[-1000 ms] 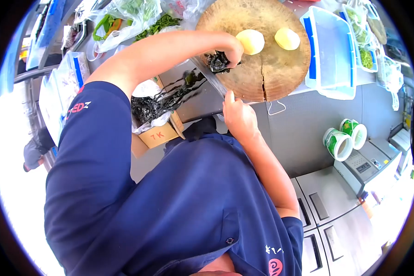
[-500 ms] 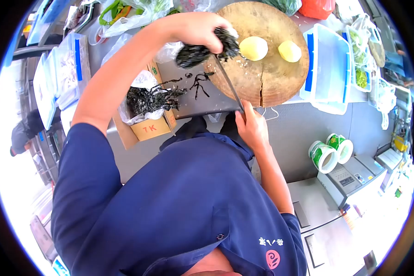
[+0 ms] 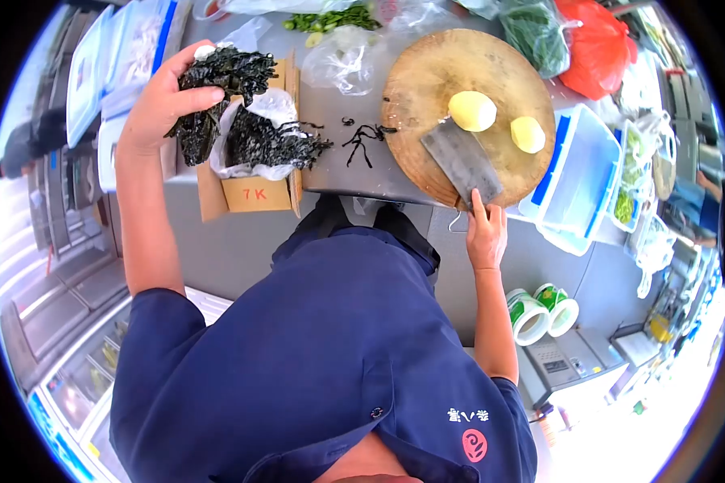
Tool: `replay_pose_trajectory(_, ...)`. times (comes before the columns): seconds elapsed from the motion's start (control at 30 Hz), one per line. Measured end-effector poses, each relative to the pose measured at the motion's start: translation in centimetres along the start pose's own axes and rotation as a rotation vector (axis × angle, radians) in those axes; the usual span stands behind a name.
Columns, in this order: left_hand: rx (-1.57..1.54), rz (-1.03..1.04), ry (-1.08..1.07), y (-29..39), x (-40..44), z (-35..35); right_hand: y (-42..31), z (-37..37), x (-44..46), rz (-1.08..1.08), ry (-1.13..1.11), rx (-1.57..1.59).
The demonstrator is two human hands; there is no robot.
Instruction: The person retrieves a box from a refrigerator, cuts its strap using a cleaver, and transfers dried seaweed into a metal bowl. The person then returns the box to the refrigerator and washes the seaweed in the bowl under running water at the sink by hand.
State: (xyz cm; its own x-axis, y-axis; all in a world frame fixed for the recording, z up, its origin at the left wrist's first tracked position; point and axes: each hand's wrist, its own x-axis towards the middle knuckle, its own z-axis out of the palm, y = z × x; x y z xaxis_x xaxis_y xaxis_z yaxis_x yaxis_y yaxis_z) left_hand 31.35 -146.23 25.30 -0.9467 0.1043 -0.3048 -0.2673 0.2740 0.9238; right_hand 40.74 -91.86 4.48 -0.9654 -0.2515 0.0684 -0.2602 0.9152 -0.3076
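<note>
My left hand [image 3: 165, 101] grips a bunch of dark, leafy seaweed [image 3: 227, 72] above the left side of an open cardboard box [image 3: 254, 196]. More of the dark seaweed [image 3: 270, 145] lies in the box on a white plastic liner. In my right hand [image 3: 486, 233] is the handle end of a cleaver [image 3: 461, 163], its wide grey blade lying flat on the round wooden chopping board [image 3: 419, 76]. Two peeled yellow potatoes, one larger [image 3: 472, 111] and one smaller [image 3: 528, 134], rest on the board near the blade.
Loose dark strands [image 3: 364, 143] lie between box and board. A clear plastic bag [image 3: 346, 60] and chopped greens [image 3: 336, 18] are behind. Right of the board stands a clear tub [image 3: 576, 173]; a red bag [image 3: 596, 48] is at the back. Stacked containers [image 3: 133, 56] stand at left.
My left hand has carried the seaweed from the board leftward to the box. The cleaver has swung from the board's left edge to lie flat on it, and the view has shifted.
</note>
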Motion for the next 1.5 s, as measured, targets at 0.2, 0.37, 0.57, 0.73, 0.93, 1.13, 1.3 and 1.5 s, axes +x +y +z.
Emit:
replay_pose_trajectory(0.2,-0.254,-0.064,0.186,-4.6,-5.6,1.0,-7.7,-0.6,5.7,-0.151,0.078,0.257)
replay_pose_trajectory(0.37,-0.369,-0.063,0.267,-7.2,-8.2,1.5,-15.5,6.8,15.7,-0.726,0.169,-0.173)
replay_pose_trajectory(0.57,-0.337,-0.063,0.238,-10.2,-10.7,-0.9,-17.0,9.5,20.9,-0.728,-0.327,-0.285)
replay_pose_trajectory(0.73,-0.377,-0.071,0.189,-12.4,-11.0,-2.9,-19.4,14.4,18.4,-0.460,-0.407,-0.032)
replay_pose_trajectory(0.93,-0.376,-0.116,0.241,-12.9,-11.0,-3.6,-17.9,18.9,15.9,-0.398,-0.300,0.014)
replay_pose_trajectory(1.13,-0.390,-0.100,0.155,-12.7,-10.2,-3.5,-16.8,20.2,13.4,-0.217,-0.267,0.222)
replay_pose_trajectory(1.3,-0.417,-0.057,0.191,-11.8,-10.3,-2.0,-21.0,13.0,14.9,0.276,-0.124,0.877)
replay_pose_trajectory(1.5,-0.660,0.186,0.106,-12.6,-8.8,0.4,-31.4,2.2,16.8,-0.014,-0.206,1.166)
